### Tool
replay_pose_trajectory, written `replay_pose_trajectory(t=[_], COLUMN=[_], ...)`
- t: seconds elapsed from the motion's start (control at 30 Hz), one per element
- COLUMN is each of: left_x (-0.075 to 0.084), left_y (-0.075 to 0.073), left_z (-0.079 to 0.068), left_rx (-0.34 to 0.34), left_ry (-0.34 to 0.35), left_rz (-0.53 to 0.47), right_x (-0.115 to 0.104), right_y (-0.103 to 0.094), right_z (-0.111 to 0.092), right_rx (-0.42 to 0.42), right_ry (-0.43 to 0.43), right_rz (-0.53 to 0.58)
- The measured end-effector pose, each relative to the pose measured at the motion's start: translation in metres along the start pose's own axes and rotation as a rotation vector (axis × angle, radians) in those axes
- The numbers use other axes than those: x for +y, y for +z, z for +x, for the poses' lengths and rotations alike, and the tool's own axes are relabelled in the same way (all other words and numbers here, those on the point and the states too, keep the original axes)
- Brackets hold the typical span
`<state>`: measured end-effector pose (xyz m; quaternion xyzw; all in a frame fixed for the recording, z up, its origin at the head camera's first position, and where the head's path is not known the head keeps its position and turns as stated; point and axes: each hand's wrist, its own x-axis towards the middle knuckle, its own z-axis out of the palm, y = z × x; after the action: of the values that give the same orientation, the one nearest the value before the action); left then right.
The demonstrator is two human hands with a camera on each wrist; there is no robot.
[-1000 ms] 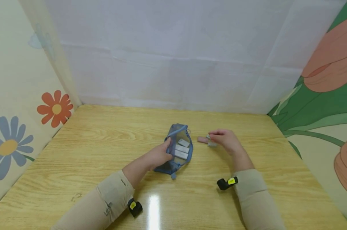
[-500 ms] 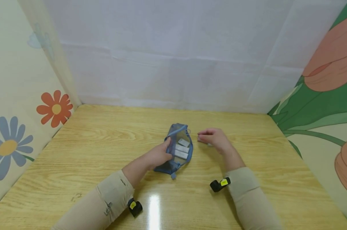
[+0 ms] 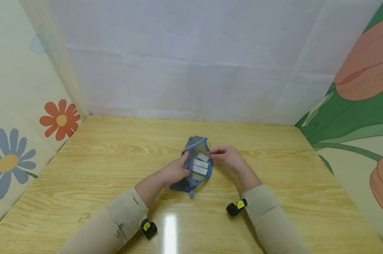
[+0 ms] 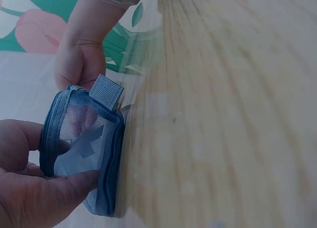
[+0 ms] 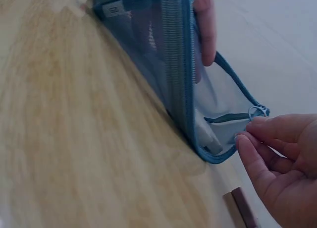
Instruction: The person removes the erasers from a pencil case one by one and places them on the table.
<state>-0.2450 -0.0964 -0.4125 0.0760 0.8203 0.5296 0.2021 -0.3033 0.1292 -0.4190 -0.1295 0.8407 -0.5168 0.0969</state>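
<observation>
A blue mesh zip pouch (image 3: 188, 184) lies in the middle of the table with its mouth spread. Three small whitish rectangular blocks (image 3: 201, 164) show inside it. My left hand (image 3: 175, 172) grips the pouch's left side, thumb and fingers around the rim, as the left wrist view shows. My right hand (image 3: 229, 157) is at the right edge of the mouth. In the right wrist view its thumb and index finger pinch the rim beside a small pull ring (image 5: 256, 111). A dark pinkish block (image 5: 243, 208) lies on the table below that hand.
The wood-grain table (image 3: 115, 148) is bounded by a white cloth backdrop (image 3: 194, 88) behind and flower-patterned panels (image 3: 13, 158) on both sides. Black cameras (image 3: 149, 228) are worn on both sleeves.
My right hand has moved left from the loose blocks beside the pouch to the pouch's right rim. It hides those blocks in the head view. My left hand and the pouch have stayed put.
</observation>
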Motion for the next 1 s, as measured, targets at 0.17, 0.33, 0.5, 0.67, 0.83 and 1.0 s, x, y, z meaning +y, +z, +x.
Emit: replay_pose_trajectory(t=[0.17,0.33,0.5,0.67,0.83,1.0], left_x=[0.000,0.001,0.001,0.001,0.002,0.002], left_y=[0.001,0.001,0.000,0.000,0.000,0.000], left_z=[0.000,0.000,0.000,0.001,0.000,0.000], left_rx=[0.009,0.009,0.002,-0.002,-0.001,-0.006], left_ry=[0.011,0.016,0.011,0.003,0.002,-0.003], left_rz=[0.009,0.019,0.023,0.030,0.034,0.041], right_x=[0.002,0.006,0.007,0.005,0.004,0.002], right_y=[0.006,0.009,0.012,0.015,0.019,0.023], right_z=[0.002,0.004,0.007,0.009,0.011,0.012], right_rx=[0.013,0.031,0.048,0.080,0.093,0.097], right_ry=[0.040,0.056,0.050,0.054,0.060,0.066], right_rz=[-0.060,-0.097,-0.187,-0.275,-0.343,-0.397])
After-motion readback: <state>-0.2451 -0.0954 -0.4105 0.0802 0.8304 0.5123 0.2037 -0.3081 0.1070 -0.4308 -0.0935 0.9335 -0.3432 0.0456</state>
